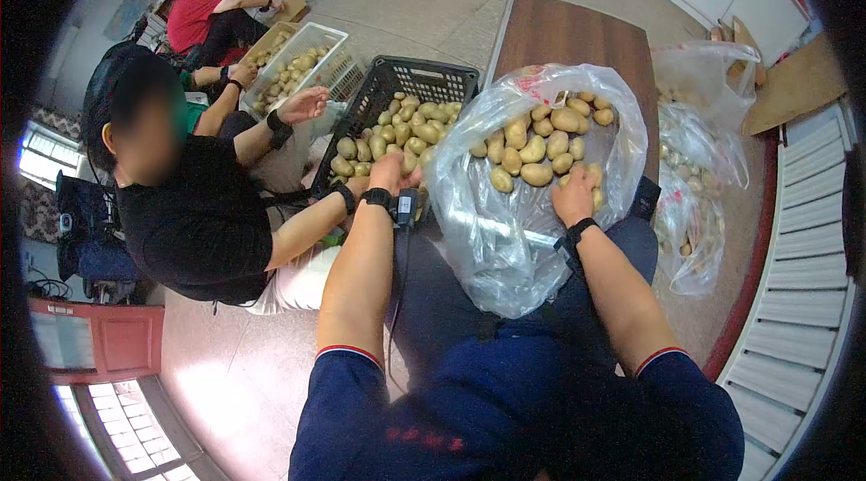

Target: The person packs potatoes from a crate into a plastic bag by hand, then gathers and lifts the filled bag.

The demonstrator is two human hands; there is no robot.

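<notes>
Touching rounded potatoes (534, 150): left hand (390, 174), latticed crate (428, 75); right hand (572, 198), crinkled bag (494, 272); grips unclear.

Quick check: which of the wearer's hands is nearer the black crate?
Left: the left hand is at the near end of the black crate; the right hand is farther off, at the potatoes in the clear bag.

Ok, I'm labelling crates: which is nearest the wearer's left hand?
The black rectangular plastic crate: the left hand is over it; the white plastic crate is farther.
</notes>
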